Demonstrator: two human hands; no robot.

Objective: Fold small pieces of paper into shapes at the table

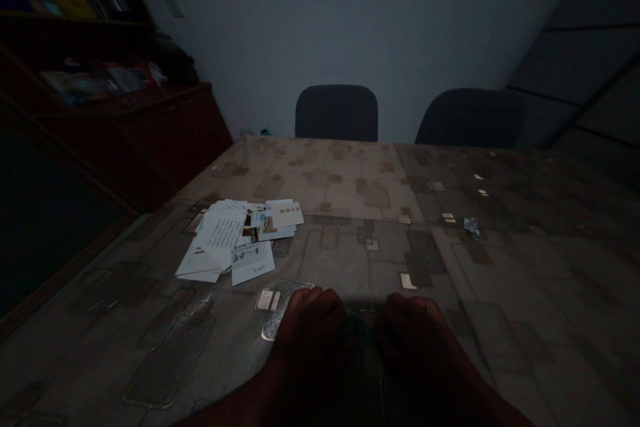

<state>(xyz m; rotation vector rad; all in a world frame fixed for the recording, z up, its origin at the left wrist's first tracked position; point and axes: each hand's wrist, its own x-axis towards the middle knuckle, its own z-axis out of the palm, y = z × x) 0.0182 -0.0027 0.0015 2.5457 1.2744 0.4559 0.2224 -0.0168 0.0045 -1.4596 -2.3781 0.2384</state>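
My left hand [316, 328] and my right hand [413, 328] are over the near part of the table, a short gap apart. Both have their fingers curled in and knuckles forward. Between them is a dark, faintly greenish patch in deep shadow; whether it is something held cannot be made out. Beyond my left hand, to the left, lies a loose pile of white printed cards and papers [220, 233]. One card [253, 263] with handwriting-like black characters sticks out at its front. The pile is not touched by either hand.
A patterned cloth covers the table [320, 177]. A small crumpled scrap [471, 227] lies to the right. Behind the far edge stand two dark chairs [337, 113]. A reddish-brown cabinet [165, 140] with loaded shelves is at the left. The room is dim.
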